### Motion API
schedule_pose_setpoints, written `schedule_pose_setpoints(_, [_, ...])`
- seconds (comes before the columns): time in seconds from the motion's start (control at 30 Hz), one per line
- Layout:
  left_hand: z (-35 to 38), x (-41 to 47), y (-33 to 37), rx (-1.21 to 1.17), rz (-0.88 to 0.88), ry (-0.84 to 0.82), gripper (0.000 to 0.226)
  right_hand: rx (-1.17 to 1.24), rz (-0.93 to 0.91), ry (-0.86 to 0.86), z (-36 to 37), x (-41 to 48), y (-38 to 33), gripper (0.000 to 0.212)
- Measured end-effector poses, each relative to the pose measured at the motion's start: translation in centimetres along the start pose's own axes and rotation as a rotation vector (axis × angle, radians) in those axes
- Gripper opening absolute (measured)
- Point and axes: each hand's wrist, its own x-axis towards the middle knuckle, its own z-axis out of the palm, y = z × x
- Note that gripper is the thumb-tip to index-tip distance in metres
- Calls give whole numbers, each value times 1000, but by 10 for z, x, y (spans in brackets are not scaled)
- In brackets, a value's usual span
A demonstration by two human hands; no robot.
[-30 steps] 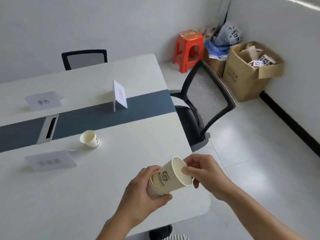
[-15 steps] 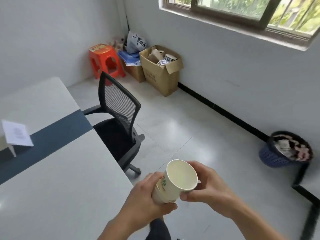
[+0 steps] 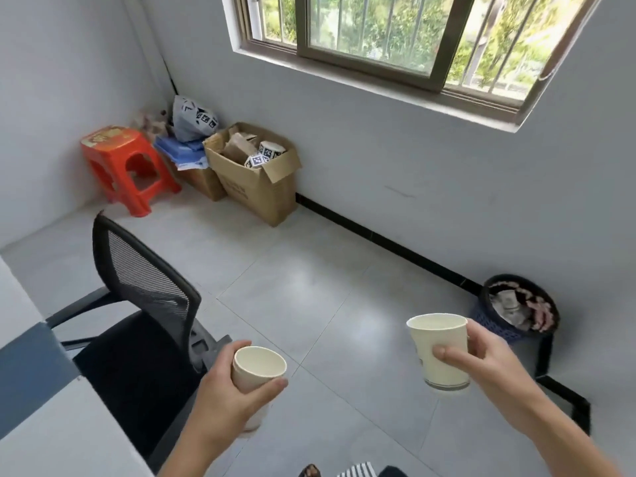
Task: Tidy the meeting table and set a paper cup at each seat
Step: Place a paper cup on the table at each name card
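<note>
My left hand (image 3: 231, 394) grips a stack of cream paper cups (image 3: 256, 371), mouth tilted up toward me, over the floor beside the table's corner. My right hand (image 3: 481, 359) holds a single paper cup (image 3: 438, 349) upright, well apart to the right and slightly higher. The white meeting table with its blue-grey strip (image 3: 31, 359) shows only as a corner at the lower left. A black mesh office chair (image 3: 144, 304) stands at that table end, just left of my left hand.
A dark blue waste basket (image 3: 516, 311) full of rubbish stands by the wall, just beyond my right hand. An open cardboard box (image 3: 258, 180), a red plastic stool (image 3: 127, 166) and bags fill the far corner. Grey tiled floor lies between.
The view has swung right, away from the table toward the window wall. My right hand pulled one cup off the stack and moved it right; both hands were together on the stack before.
</note>
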Motion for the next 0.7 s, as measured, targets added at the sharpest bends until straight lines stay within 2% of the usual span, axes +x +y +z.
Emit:
schedule_pose_setpoints(0.07, [2, 30, 16, -3, -12, -18, 85, -22, 24, 34, -18, 18, -1, 43])
schedule_pose_setpoints(0.2, [18, 92, 49, 2, -3, -25, 77, -59, 64, 9, -48, 69, -1, 68])
schedule_pose_setpoints(0.33, [47, 165, 71, -6, -27, 22, 82, -112, 107, -50, -75, 155, -5, 60])
schedule_pose_setpoints(0.43, [74, 220, 93, -30, -43, 55, 80, -188, 87, -95, -95, 237, -18, 63])
schedule_pose_setpoints(0.6, [88, 292, 142, -67, -26, 108, 72, -287, 32, -230, -98, 363, -80, 46])
schedule_pose_setpoints(0.7, [80, 312, 142, -119, -88, 217, 70, -340, -34, -363, -78, 430, -117, 52])
